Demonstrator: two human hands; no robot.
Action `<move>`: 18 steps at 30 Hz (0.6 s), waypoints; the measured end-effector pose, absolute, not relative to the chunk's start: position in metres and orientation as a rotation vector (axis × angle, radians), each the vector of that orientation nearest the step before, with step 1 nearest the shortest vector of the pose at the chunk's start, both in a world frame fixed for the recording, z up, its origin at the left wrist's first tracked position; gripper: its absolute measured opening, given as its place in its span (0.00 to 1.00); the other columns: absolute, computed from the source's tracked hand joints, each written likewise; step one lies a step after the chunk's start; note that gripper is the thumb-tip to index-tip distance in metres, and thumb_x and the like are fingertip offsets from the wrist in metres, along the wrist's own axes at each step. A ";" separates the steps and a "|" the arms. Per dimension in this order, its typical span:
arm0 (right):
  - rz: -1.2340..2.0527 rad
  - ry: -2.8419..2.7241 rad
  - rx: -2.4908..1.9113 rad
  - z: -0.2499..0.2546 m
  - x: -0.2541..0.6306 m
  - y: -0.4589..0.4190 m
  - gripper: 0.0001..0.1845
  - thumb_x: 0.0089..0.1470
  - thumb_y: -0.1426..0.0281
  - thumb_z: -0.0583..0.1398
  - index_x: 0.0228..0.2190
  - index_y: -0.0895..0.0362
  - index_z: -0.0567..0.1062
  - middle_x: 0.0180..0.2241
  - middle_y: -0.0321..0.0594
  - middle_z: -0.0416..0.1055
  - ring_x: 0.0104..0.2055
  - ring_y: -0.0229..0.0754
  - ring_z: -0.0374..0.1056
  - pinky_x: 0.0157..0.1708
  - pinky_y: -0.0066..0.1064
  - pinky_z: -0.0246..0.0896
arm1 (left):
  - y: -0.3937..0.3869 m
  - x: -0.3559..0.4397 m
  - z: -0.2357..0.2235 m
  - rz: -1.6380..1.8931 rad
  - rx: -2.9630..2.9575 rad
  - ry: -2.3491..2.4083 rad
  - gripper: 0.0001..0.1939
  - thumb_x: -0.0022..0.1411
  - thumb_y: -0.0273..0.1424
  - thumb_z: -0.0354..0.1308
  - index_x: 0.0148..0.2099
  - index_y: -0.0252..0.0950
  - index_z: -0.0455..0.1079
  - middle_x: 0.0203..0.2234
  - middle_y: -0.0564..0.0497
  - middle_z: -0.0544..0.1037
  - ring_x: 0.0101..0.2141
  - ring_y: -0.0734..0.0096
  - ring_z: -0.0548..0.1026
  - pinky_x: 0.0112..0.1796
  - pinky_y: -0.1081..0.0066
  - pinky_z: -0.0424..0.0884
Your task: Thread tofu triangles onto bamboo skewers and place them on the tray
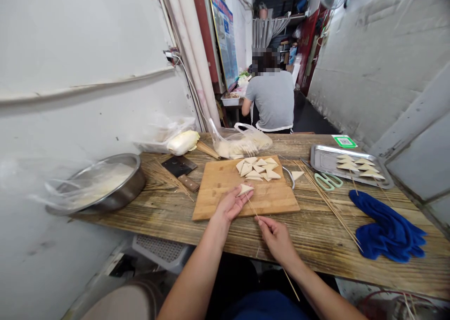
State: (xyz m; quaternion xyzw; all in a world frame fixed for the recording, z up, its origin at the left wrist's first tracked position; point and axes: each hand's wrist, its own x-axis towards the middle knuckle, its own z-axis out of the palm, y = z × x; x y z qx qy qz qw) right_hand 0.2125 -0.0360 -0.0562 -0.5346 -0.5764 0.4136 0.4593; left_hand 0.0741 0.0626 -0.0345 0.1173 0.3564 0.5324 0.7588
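Observation:
In my left hand (232,203), over the front of the wooden cutting board (213,188), lies a pale triangular slice of tofu (245,189). My right hand (276,238) pinches a long bamboo skewer (252,208) just off the board's front edge. The skewer's upper tip meets the slice; whether it has pierced it I cannot tell. Its other end sticks out below my right wrist. More pale triangles (258,168) lie heaped at the back of the board. A single triangle (297,175) rests on the table to the right of the board.
A metal tray (316,156) holds skewered triangles. Near it are green-handled scissors (328,181), loose skewers (333,211) and a blue cloth (388,228). Leftward are a cleaver (180,166), a steel basin (135,181) and a cabbage (183,142). A person (272,97) sits beyond the table.

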 end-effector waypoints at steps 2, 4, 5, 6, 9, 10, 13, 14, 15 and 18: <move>1.019 -1.413 -1.316 -0.054 0.212 -0.036 0.17 0.52 0.62 0.53 0.36 0.56 0.78 0.32 0.42 0.77 0.37 0.47 0.72 0.40 0.38 0.64 | 0.062 0.074 -0.035 1.156 0.265 0.779 0.10 0.60 0.20 0.47 0.41 0.22 0.67 0.39 0.32 0.74 0.45 0.57 0.72 0.46 0.62 0.70; 1.034 -1.411 -1.322 -0.052 0.210 -0.036 0.17 0.52 0.62 0.53 0.35 0.56 0.78 0.27 0.40 0.77 0.36 0.47 0.71 0.39 0.38 0.65 | 0.062 0.074 -0.035 1.156 0.283 0.778 0.10 0.60 0.20 0.47 0.39 0.23 0.68 0.39 0.33 0.75 0.45 0.57 0.72 0.46 0.62 0.69; 1.039 -1.410 -1.328 -0.051 0.210 -0.035 0.17 0.52 0.62 0.53 0.35 0.56 0.78 0.24 0.40 0.76 0.35 0.47 0.71 0.38 0.38 0.65 | 0.062 0.074 -0.035 1.158 0.291 0.779 0.09 0.60 0.20 0.47 0.39 0.22 0.68 0.39 0.32 0.75 0.45 0.57 0.72 0.47 0.61 0.69; 1.041 -1.410 -1.334 -0.050 0.209 -0.035 0.17 0.52 0.62 0.53 0.35 0.56 0.78 0.22 0.39 0.75 0.35 0.48 0.71 0.37 0.38 0.65 | 0.062 0.074 -0.035 1.162 0.296 0.779 0.09 0.59 0.20 0.47 0.38 0.22 0.68 0.38 0.32 0.75 0.45 0.56 0.72 0.47 0.61 0.69; 1.040 -1.405 -1.332 -0.048 0.207 -0.035 0.18 0.52 0.62 0.52 0.34 0.57 0.78 0.21 0.40 0.74 0.34 0.47 0.71 0.37 0.38 0.65 | 0.062 0.073 -0.036 1.164 0.295 0.779 0.08 0.59 0.19 0.48 0.38 0.22 0.68 0.38 0.32 0.75 0.45 0.55 0.72 0.47 0.60 0.68; 1.041 -1.402 -1.325 -0.049 0.207 -0.034 0.18 0.52 0.62 0.52 0.34 0.57 0.78 0.22 0.40 0.75 0.34 0.47 0.71 0.37 0.37 0.65 | 0.062 0.073 -0.036 1.161 0.293 0.777 0.08 0.59 0.19 0.48 0.38 0.22 0.68 0.39 0.32 0.75 0.45 0.56 0.71 0.47 0.60 0.68; 1.039 -1.387 -1.301 -0.050 0.205 -0.033 0.18 0.52 0.61 0.53 0.34 0.57 0.78 0.26 0.41 0.76 0.35 0.47 0.71 0.38 0.37 0.65 | 0.062 0.073 -0.037 1.155 0.282 0.773 0.08 0.59 0.19 0.48 0.38 0.23 0.68 0.39 0.32 0.74 0.46 0.56 0.71 0.47 0.60 0.68; 1.035 -1.383 -1.297 -0.051 0.205 -0.033 0.18 0.51 0.61 0.53 0.34 0.57 0.78 0.28 0.42 0.76 0.35 0.47 0.71 0.38 0.37 0.65 | 0.062 0.073 -0.037 1.155 0.281 0.770 0.08 0.59 0.19 0.48 0.38 0.23 0.68 0.39 0.31 0.74 0.45 0.56 0.71 0.47 0.60 0.68; 1.033 -1.383 -1.297 -0.051 0.204 -0.033 0.18 0.51 0.61 0.53 0.34 0.57 0.78 0.28 0.42 0.76 0.35 0.47 0.71 0.38 0.37 0.65 | 0.062 0.073 -0.037 1.155 0.281 0.768 0.08 0.59 0.19 0.48 0.38 0.23 0.68 0.40 0.31 0.74 0.45 0.56 0.71 0.47 0.60 0.68; 1.027 -1.389 -1.318 -0.051 0.203 -0.031 0.18 0.51 0.61 0.52 0.33 0.57 0.78 0.27 0.42 0.76 0.33 0.47 0.71 0.37 0.38 0.65 | 0.062 0.073 -0.038 1.152 0.291 0.763 0.08 0.58 0.19 0.49 0.38 0.23 0.68 0.40 0.31 0.74 0.45 0.56 0.71 0.47 0.60 0.68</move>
